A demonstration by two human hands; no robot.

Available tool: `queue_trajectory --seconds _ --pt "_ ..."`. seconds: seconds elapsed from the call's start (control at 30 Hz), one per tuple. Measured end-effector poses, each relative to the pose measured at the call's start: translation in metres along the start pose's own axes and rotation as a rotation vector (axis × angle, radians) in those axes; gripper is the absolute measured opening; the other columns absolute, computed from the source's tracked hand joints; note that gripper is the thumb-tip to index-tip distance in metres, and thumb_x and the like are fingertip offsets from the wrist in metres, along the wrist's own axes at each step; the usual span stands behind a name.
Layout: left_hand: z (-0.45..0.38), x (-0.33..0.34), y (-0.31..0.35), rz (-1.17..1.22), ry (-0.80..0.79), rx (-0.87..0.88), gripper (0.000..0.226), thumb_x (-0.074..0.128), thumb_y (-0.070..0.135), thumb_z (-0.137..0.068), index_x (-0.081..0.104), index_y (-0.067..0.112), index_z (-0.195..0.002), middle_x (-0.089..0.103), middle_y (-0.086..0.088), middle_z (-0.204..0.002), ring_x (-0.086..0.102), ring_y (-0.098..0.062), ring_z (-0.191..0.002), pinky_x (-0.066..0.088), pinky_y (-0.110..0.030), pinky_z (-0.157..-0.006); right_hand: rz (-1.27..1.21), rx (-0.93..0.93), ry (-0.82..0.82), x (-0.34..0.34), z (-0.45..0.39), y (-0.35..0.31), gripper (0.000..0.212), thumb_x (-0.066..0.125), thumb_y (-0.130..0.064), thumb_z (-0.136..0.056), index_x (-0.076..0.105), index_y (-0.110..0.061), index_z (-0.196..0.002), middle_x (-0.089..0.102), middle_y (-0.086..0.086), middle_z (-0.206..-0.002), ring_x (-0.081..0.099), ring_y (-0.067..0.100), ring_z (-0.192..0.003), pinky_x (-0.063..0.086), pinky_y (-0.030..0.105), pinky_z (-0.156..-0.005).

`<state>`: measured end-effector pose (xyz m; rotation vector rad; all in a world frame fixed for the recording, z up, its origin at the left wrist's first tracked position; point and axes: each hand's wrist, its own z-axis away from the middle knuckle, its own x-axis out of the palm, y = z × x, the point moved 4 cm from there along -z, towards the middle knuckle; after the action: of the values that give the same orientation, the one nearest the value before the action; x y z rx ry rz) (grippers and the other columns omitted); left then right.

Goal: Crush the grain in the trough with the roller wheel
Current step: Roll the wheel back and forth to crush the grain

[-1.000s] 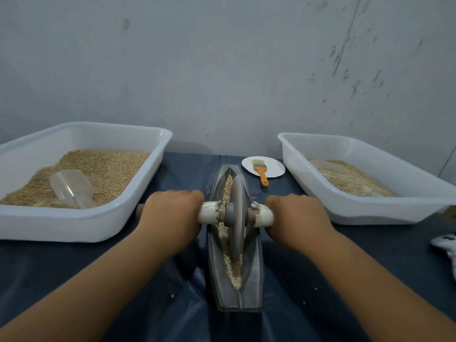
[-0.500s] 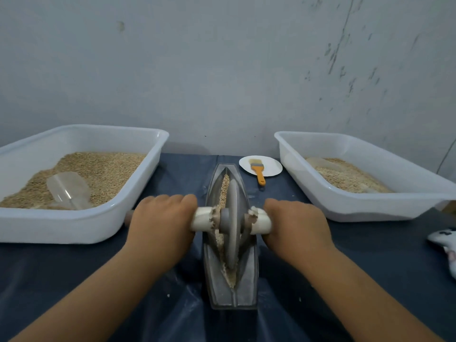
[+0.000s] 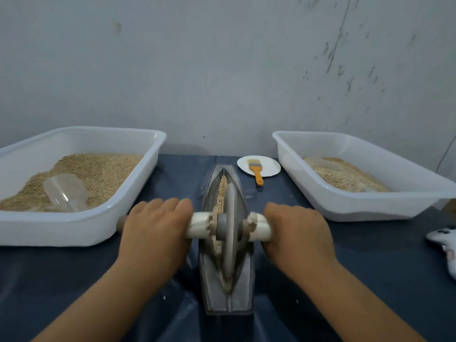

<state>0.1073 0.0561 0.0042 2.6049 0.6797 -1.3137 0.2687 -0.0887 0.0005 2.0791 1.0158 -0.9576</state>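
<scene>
Two hands: left hand [image 3: 158, 233] and right hand [image 3: 296, 233], fingers curled over the axle [image 3: 197, 228], one on each side of the wheel [image 3: 230, 230].
Wheel: upright on edge in the trough [image 3: 209, 280], sitting toward the near half.
Grain: a strip of grain [image 3: 222, 191] lies along the groove ahead of the wheel, some caked by the hub; the near end looks mostly pale powder.
Trough: lies lengthwise on the dark sheet [image 3: 370, 267], pointing away from the person, between two tubs.
Left tub [image 3: 74, 230]: holds whole grain and a clear scoop [image 3: 65, 191].
Right tub [image 3: 370, 208]: holds a smaller, paler heap.
Brush [image 3: 256, 172]: lies on a plate [image 3: 271, 166] behind the trough, well apart from the hands.
Risk 1: uneven push on the two axle ends could tilt the wheel so it climbs the groove wall and jumps out.
Risk 2: nothing visibly holds the trough down, so a hard stroke could slide it on the slick sheet.
Risk 3: too fast a stroke forward could shove grain over the far tip.
Risk 4: knuckles sit close to the trough rim, so a pinch is possible.
Versus half a second ago: wheel and hands have come slightly nearer to the person, more of the far grain strip is exposed, grip is unchanged.
</scene>
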Motion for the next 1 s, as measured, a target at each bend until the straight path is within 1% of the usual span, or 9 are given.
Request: queue_trajectory --seconds 0.07,0.17,0.27,0.37,0.53,0.67,0.77,0.87,1.0 --pt "0.004 0.005 -0.002 0.002 -0.013 -0.020 0.040 0.079 0.019 -0.053 0.041 0.022 -0.064 0.039 0.007 -0.053 0.034 -0.017 -0.046 0.022 -0.027 -0.050 0.024 -0.011 0.029 -0.003 -0.002 -0.001 0.055 0.081 -0.033 -0.047 0.030 -0.027 -0.066 0.029 -0.007 -0.050 0.023 0.018 -0.044 0.016 0.027 -0.049" --pt "-0.016 0.017 -0.007 -0.055 -0.111 -0.073 0.034 0.076 0.023 -0.063 0.043 0.023 -0.067 0.045 0.007 -0.057 0.044 -0.018 -0.050 0.031 -0.029 -0.051 -0.041 0.029 -0.128 0.008 -0.026 0.002 0.028 0.066 -0.033 -0.076 0.039 -0.028 -0.079 0.058 -0.004 -0.073 0.041 0.021 -0.059 0.027 0.032 -0.055" --pt "-0.040 0.025 -0.011 -0.105 -0.175 -0.117 0.018 0.058 0.029 -0.083 0.040 0.026 -0.079 0.053 0.007 -0.074 0.053 -0.018 -0.069 0.038 -0.030 -0.063 -0.117 0.092 -0.247 0.015 -0.043 0.005 0.016 0.059 -0.031 -0.083 0.052 -0.030 -0.097 0.063 -0.004 -0.088 0.057 0.022 -0.077 0.033 0.031 -0.061" --pt "-0.033 0.019 -0.009 -0.084 -0.174 -0.091 0.025 0.066 0.025 -0.076 0.041 0.024 -0.075 0.054 0.006 -0.070 0.051 -0.019 -0.063 0.036 -0.031 -0.058 -0.059 0.103 -0.173 0.011 -0.032 0.005 0.018 0.063 -0.033 -0.080 0.047 -0.029 -0.087 0.051 -0.006 -0.072 0.045 0.020 -0.064 0.028 0.031 -0.057" --pt "0.001 0.008 -0.004 -0.018 0.009 -0.003 0.042 0.080 0.014 -0.046 0.043 0.021 -0.064 0.041 0.005 -0.055 0.039 -0.020 -0.047 0.022 -0.028 -0.051 -0.006 0.007 0.064 0.001 -0.003 0.001 0.061 0.084 -0.026 -0.039 0.028 -0.027 -0.065 0.022 -0.006 -0.050 0.021 0.018 -0.042 0.000 0.023 -0.049" --pt "-0.030 0.022 -0.007 -0.068 -0.091 -0.057 0.032 0.073 0.015 -0.065 0.042 0.020 -0.068 0.043 0.004 -0.059 0.042 -0.021 -0.053 0.030 -0.031 -0.055 -0.061 0.060 -0.171 0.020 -0.033 0.008 0.021 0.063 -0.033 -0.080 0.043 -0.028 -0.083 0.051 -0.006 -0.070 0.049 0.019 -0.062 0.028 0.030 -0.052" --pt "-0.047 0.032 -0.010 -0.103 -0.119 -0.119 0.020 0.056 0.023 -0.083 0.037 0.025 -0.079 0.040 0.007 -0.070 0.040 -0.018 -0.066 0.029 -0.031 -0.064 -0.136 0.109 -0.226 0.025 -0.047 0.007 0.014 0.055 -0.030 -0.086 0.041 -0.029 -0.088 0.062 -0.005 -0.087 0.059 0.021 -0.078 0.036 0.030 -0.060" --pt "-0.030 0.020 -0.005 -0.060 -0.081 -0.079 0.026 0.068 0.015 -0.072 0.042 0.021 -0.073 0.045 0.004 -0.064 0.042 -0.021 -0.059 0.030 -0.032 -0.059 -0.072 0.083 -0.122 0.017 -0.033 0.006 0.027 0.063 -0.030 -0.078 0.037 -0.029 -0.079 0.047 -0.006 -0.066 0.047 0.019 -0.060 0.028 0.030 -0.055" --pt "0.005 0.011 0.000 -0.009 0.036 -0.053 0.042 0.079 0.011 -0.048 0.041 0.020 -0.065 0.040 0.003 -0.057 0.036 -0.020 -0.050 0.022 -0.029 -0.053 -0.032 -0.014 0.084 0.007 -0.003 -0.001 0.053 0.078 -0.020 -0.043 0.030 -0.027 -0.065 0.037 -0.006 -0.048 0.027 0.019 -0.041 0.019 0.027 -0.048"
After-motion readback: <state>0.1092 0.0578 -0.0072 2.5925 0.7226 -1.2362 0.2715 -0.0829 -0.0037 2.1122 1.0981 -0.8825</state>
